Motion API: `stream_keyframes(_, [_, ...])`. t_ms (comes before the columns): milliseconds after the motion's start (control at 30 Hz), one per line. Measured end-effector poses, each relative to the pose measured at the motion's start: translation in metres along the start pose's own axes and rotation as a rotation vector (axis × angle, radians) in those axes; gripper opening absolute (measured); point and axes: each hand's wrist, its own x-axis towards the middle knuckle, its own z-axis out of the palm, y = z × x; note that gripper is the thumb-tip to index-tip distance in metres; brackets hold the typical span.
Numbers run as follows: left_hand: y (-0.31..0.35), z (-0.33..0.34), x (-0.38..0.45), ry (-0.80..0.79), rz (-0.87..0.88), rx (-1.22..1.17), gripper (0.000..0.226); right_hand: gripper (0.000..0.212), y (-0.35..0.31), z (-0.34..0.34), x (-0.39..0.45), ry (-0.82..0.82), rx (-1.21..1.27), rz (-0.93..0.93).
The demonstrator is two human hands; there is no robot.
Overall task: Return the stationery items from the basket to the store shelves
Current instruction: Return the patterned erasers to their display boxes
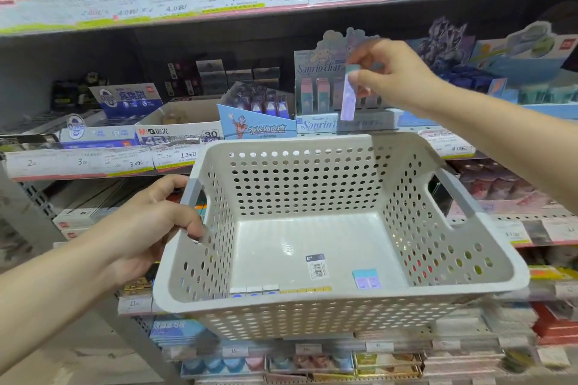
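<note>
Two bare forearms, no sleeves in view, left hand (pixel 153 222) and right hand (pixel 391 72) ungloved, short plain fingernails, no rings visible

Basket (pixel 328 147) before shelves (pixel 281 12); erasers (pixel 366 279) lie in its near end.

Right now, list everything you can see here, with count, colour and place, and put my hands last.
Basket: one, pale grey, perforated, held before the shelves.
Small packs: several, lilac, white, yellow, dark, on the basket floor near its front wall.
Lilac eraser pack: one, raised before the Sanrio display.
Sanrio display: one, pastel, middle shelf.
Ultraman eraser box: one, blue, left of it.
Price labels: many, white, shelf edges.
Left hand: grips the basket's left handle.
Right hand: pinches the pack's top.
</note>
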Motion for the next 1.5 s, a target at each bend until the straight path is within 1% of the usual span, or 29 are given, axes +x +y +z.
stream_keyframes(100, [0.000, 0.002, -0.002, 0.001, 0.004, -0.007, 0.060, 0.027, 0.007, 0.002, 0.010, 0.119, -0.037, -0.011])
stream_keyframes(167, [0.001, 0.002, -0.003, -0.007, 0.003, -0.002, 0.060, 0.025, 0.010, 0.005, 0.014, 0.138, -0.016, -0.025])
stream_keyframes(233, [0.002, 0.003, -0.005, -0.008, -0.003, -0.003, 0.058, 0.021, 0.011, 0.009, 0.018, 0.113, -0.027, -0.032])
stream_keyframes(333, [0.002, 0.004, -0.005, 0.002, -0.003, -0.005, 0.060, 0.020, 0.013, 0.013, 0.021, 0.072, -0.051, -0.046])
stream_keyframes(433, [0.002, 0.004, -0.005, 0.006, -0.006, -0.007, 0.056, 0.020, 0.015, 0.015, 0.024, 0.058, -0.044, -0.039])
stream_keyframes(500, [0.002, 0.004, -0.005, 0.009, -0.007, -0.006, 0.060, 0.020, 0.016, 0.015, 0.026, 0.041, -0.036, -0.036])
stream_keyframes(600, [0.002, 0.004, -0.005, 0.016, -0.003, -0.004, 0.061, 0.019, 0.018, 0.014, 0.027, 0.024, -0.042, -0.031])
stream_keyframes(700, [0.003, 0.006, -0.005, -0.001, -0.005, 0.009, 0.059, 0.019, 0.022, 0.016, 0.024, 0.016, -0.101, -0.050])
stream_keyframes(767, [0.004, 0.007, -0.004, -0.003, -0.010, 0.015, 0.053, 0.020, 0.022, 0.017, 0.019, 0.023, -0.163, -0.082])
stream_keyframes(833, [0.005, 0.008, -0.005, -0.002, -0.015, 0.012, 0.050, 0.024, 0.020, 0.016, 0.016, 0.048, -0.212, -0.110])
stream_keyframes(900, [0.004, 0.008, -0.005, 0.003, -0.012, 0.010, 0.055, 0.035, 0.019, 0.014, 0.014, 0.046, -0.223, -0.100])
stream_keyframes(1000, [0.005, 0.008, -0.006, 0.001, -0.009, -0.003, 0.053, 0.056, 0.020, 0.011, 0.009, -0.015, -0.231, -0.036])
stream_keyframes(1067, [0.005, 0.008, -0.007, -0.005, -0.010, 0.001, 0.055, 0.062, 0.023, 0.013, 0.005, -0.058, -0.252, -0.024])
stream_keyframes(1200, [0.004, 0.008, -0.007, -0.003, -0.015, -0.003, 0.057, 0.065, 0.026, 0.013, 0.001, -0.069, -0.251, -0.028])
stream_keyframes(1300, [0.005, 0.009, -0.007, -0.002, -0.019, -0.005, 0.049, 0.064, 0.022, 0.010, 0.001, -0.096, -0.275, -0.028])
stream_keyframes(1400, [0.004, 0.008, -0.007, 0.001, -0.014, 0.007, 0.053, 0.065, 0.020, 0.008, 0.001, -0.148, -0.323, -0.020])
stream_keyframes(1467, [0.004, 0.007, -0.006, 0.004, -0.013, 0.013, 0.046, 0.070, 0.020, 0.008, -0.001, -0.158, -0.328, -0.027])
stream_keyframes(1500, [0.004, 0.007, -0.006, 0.002, -0.018, 0.018, 0.045, 0.071, 0.019, 0.009, -0.003, -0.144, -0.326, -0.043])
